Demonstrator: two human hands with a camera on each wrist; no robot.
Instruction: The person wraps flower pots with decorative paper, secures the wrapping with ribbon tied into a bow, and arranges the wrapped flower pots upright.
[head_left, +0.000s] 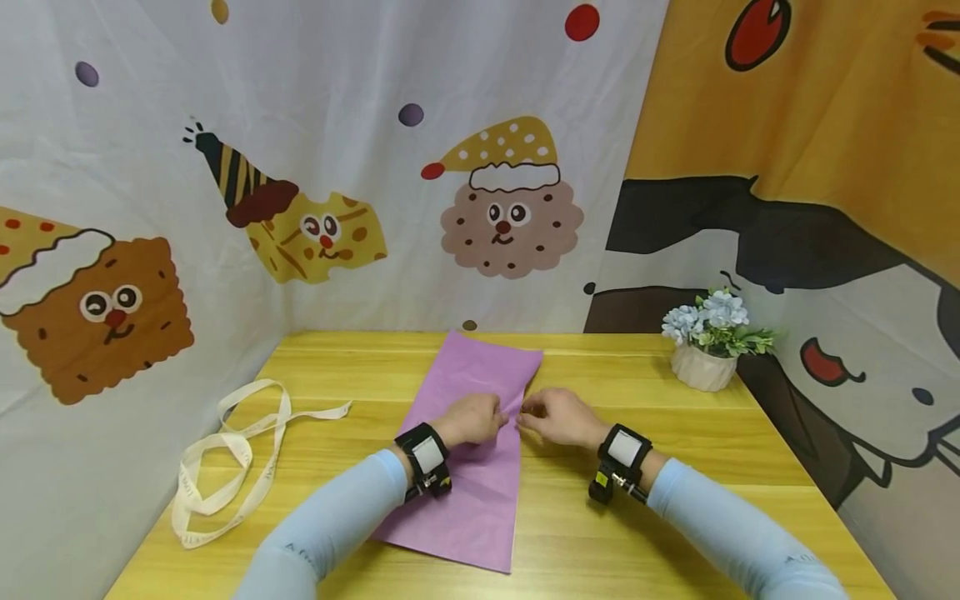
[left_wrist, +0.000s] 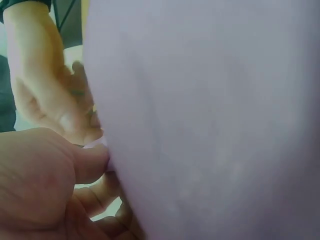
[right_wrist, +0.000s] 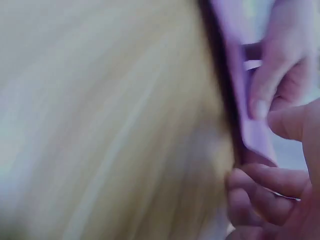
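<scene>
A long piece of folded purple wrapping paper (head_left: 468, 517) lies lengthwise on the table. My left hand (head_left: 472, 419) is over its middle and pinches the right edge between thumb and fingers; the left wrist view shows the left thumb (left_wrist: 90, 162) pressed on a small fold there. Just right of that edge is my right hand (head_left: 562, 417), its fingertips close to the left ones. In the right wrist view, the right thumb (right_wrist: 287, 125) stands apart from the bent right fingers (right_wrist: 270, 180), with the paper's edge (right_wrist: 257, 142) between them.
A loosely looped cream ribbon (head_left: 255, 492) with printed lettering lies on the left of the wooden table (head_left: 622, 533). At the back right stands a white pot (head_left: 703, 369) of pale blue flowers (head_left: 716, 315). A printed cartoon curtain (head_left: 337, 67) hangs behind the table.
</scene>
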